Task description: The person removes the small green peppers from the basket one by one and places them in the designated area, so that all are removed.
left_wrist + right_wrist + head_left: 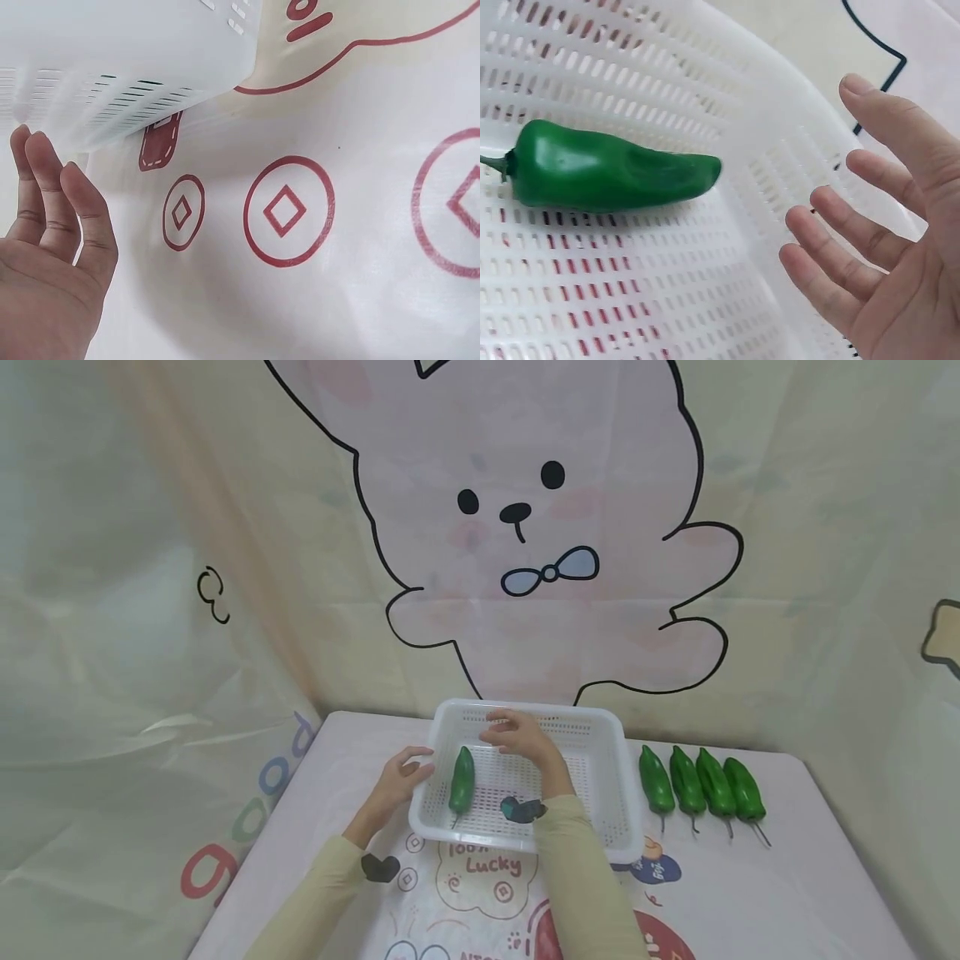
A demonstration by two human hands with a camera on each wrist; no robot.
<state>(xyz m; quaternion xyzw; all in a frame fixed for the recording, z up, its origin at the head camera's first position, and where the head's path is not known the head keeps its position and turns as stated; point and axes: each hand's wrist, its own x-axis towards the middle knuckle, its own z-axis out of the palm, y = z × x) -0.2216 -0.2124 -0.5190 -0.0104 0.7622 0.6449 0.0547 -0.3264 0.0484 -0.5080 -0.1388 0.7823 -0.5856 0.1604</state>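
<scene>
A white slotted plastic basket (525, 842) stands on the table, and one green pepper (462, 783) lies inside along its left side. My left hand (397, 783) is at the basket's left wall, its fingers loosely bent; in the left wrist view the fingertips (45, 154) are against or very close to the wall. Over the far part of the basket is my right hand (523, 739), with nothing in it. The right wrist view shows its fingers (832, 232) spread and apart from the pepper (607, 169), whose stem points away from the hand.
Several green peppers (701, 785) lie in a row on the table to the right of the basket, stems toward me. A printed cloth (487, 885) covers the table. Behind it hangs a curtain (525, 635) with a cartoon animal.
</scene>
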